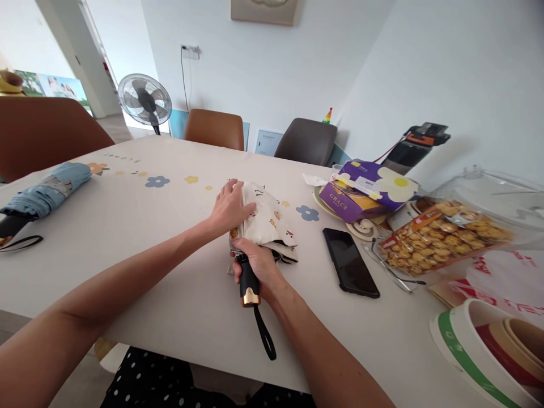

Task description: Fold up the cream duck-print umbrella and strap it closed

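Forearms (127, 283) cross the near edge of the table (178, 306); left hand (233, 205) loosely spread, fingers resting on the white umbrella (268, 221), right hand (260, 265) wrapped around the top of its black handle (248, 280). Canopy: small printed figures, folds loose. It lies beneath the left fingers, beyond the right grip, handle toward the near edge.

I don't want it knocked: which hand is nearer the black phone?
Right. The right hand, at the top of the umbrella's handle, is left of the phone; the left hand, on the canopy, is farther left.
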Available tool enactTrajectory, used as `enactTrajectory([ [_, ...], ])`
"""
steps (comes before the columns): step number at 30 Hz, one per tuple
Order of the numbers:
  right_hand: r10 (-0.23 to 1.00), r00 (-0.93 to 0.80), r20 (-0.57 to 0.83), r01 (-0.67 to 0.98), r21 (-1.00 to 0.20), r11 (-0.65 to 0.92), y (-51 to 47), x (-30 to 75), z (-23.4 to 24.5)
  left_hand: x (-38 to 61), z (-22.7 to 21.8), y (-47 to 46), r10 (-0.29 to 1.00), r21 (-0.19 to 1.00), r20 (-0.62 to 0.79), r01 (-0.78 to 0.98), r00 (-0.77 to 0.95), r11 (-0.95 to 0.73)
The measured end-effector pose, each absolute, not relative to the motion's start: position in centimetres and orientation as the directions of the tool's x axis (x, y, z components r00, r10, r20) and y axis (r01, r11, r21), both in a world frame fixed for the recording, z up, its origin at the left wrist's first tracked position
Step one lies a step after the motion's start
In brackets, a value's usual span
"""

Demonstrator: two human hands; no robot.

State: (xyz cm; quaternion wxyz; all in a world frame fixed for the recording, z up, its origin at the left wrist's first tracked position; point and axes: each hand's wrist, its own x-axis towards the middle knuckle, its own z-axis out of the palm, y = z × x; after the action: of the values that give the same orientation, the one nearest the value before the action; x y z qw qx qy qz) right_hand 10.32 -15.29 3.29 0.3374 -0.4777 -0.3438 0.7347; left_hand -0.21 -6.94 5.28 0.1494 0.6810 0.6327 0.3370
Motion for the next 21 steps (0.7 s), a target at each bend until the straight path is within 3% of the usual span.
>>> enactTrajectory([
  [4, 0.828, -0.314, -0.464, -0.11, -0.848, -0.518, -15.6, 9.9, 3.1, 1.0, 5.8, -8.8, 0.897, 0.423, 0.28, 0.795, 0.341, -0.435],
  [8, 0.842, -0.337, -0.421, -0.081, -0.878, -0.472, -16.0, 9.6, 3.3, 1.6, 5.8, -10.0, 0.827, 0.296, 0.236, 0.773, 0.511, -0.562],
  [12, 0.859, -0.315, -0.404, -0.097, -0.886, -0.453, -16.0, 9.6, 3.4, 1.6, 5.8, -10.4, 0.793, 0.208, 0.288, 0.773, 0.537, -0.599],
  [16, 0.848, -0.316, -0.426, -0.033, -0.888, -0.459, -15.9, 9.7, 3.1, 2.0, 5.8, -10.6, 0.71, 0.094, 0.494, 0.781, 0.502, -0.618],
  [21, 0.831, -0.29, -0.475, -0.018, -0.865, -0.501, -16.0, 9.6, 3.4, 2.1, 6.0, -10.5, 0.637, 0.101, 0.664, 0.798, 0.391, -0.595],
])
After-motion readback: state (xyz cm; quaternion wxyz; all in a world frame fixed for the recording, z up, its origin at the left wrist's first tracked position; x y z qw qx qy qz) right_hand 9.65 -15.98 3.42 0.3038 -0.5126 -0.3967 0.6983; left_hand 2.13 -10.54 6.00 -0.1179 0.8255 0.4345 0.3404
